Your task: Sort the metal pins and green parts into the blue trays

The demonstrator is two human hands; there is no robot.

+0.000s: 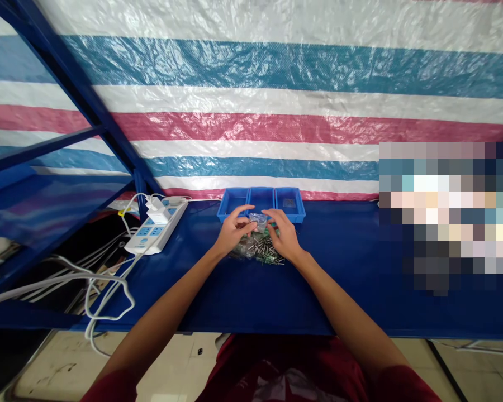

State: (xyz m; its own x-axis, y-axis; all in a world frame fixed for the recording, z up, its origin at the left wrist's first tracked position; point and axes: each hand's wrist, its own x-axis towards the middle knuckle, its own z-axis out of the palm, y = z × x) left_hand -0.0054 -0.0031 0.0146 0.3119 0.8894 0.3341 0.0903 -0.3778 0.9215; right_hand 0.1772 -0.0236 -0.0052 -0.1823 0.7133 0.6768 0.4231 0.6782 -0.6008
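Pwr strip [161, 230] on desk [339, 268], L side. L hand [233, 229] pinches clear bag [258, 220], prob. to steady it, above metal pin pile [263, 247]. Blue trays [262, 194] just behind, prob. for reach. R hand [284, 231] curled at bag's R edge; can't tell if gripping.

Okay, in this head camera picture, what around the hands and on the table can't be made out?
All in the head view:
Small clear plastic bag in the left hand: contents too small to tell.
Right hand: contact with the bag too small to tell.
Pile of thin silvery metal pieces: exact type too small, part hidden by the hands.
Blue tabletop: right part hidden by blurred blocks.
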